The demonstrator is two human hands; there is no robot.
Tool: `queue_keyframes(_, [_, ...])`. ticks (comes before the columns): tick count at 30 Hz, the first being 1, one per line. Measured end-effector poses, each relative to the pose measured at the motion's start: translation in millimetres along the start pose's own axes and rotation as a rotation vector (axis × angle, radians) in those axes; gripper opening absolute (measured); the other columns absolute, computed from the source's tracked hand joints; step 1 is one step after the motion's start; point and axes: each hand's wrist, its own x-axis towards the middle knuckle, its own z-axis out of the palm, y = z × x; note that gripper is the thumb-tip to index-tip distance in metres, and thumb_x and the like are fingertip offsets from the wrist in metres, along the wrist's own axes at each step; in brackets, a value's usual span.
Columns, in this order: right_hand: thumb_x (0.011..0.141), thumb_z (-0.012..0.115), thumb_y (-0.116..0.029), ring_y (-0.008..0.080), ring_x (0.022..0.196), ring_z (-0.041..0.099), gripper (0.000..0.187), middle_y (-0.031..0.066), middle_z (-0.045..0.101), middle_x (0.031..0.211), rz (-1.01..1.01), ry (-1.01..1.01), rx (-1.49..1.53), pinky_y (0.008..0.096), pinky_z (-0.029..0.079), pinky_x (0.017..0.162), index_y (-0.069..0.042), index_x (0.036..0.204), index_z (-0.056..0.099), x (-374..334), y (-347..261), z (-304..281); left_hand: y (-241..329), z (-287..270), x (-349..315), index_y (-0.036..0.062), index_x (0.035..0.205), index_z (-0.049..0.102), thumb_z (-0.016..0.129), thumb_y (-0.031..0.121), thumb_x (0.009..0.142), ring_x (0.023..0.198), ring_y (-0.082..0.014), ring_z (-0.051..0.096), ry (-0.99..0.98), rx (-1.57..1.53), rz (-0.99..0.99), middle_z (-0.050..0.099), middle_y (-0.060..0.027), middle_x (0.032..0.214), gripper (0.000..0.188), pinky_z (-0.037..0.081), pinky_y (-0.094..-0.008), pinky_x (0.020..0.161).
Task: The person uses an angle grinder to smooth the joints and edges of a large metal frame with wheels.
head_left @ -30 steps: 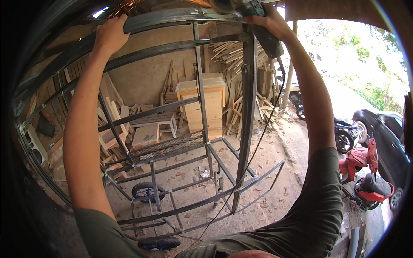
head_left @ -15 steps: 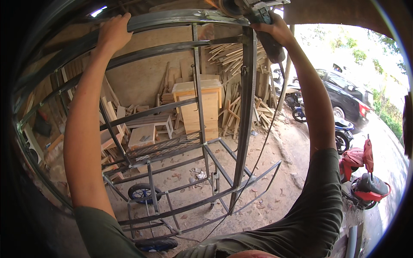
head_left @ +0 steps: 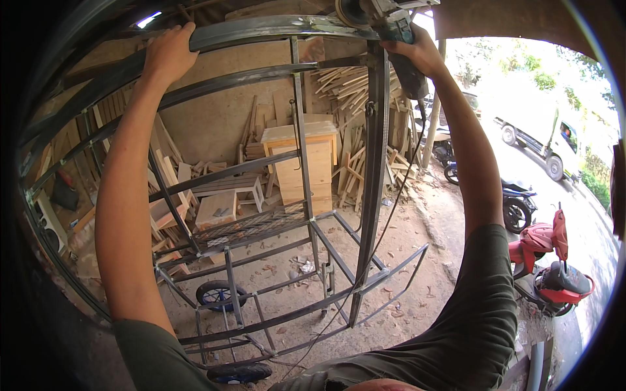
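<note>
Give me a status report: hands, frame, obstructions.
Left hand gripping dark metal frame along its top. Right hand holding black-bodied angle grinder alongside. Possible snag: thin black cord crossing frame's lower right.

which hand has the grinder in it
The right hand, its fingers around the grinder; the left hand instead holds the metal frame's top bar.
</note>
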Motion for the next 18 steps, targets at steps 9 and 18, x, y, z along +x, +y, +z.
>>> queue_keyframes(9, [0.077, 0.083, -0.028, 0.0187, 0.087, 0.068, 0.056, 0.0109, 0.071, 0.099, -0.001, -0.059, 0.083, 0.0327, 0.053, 0.083, 0.005, 0.117, 0.064, 3, -18, 12, 1, -3, 2, 0.0086, 0.134, 0.057, 0.075, 0.024, 0.086, 0.116, -0.0327, 0.062, -0.053, 0.041, -0.026, 0.068, -0.0128, 0.118, 0.053, 0.049, -0.0517, 0.098])
queue_keyframes(18, [0.071, 0.086, -0.036, 0.0215, 0.089, 0.069, 0.065, 0.0139, 0.072, 0.098, -0.078, -0.073, 0.043, 0.0344, 0.053, 0.084, 0.006, 0.115, 0.064, 4, -68, 30, -3, 3, 0, 0.0048, 0.127, 0.058, 0.076, 0.025, 0.085, 0.119, -0.0350, 0.060, 0.021, -0.007, 0.001, 0.066, -0.0163, 0.123, 0.050, 0.049, -0.0495, 0.099])
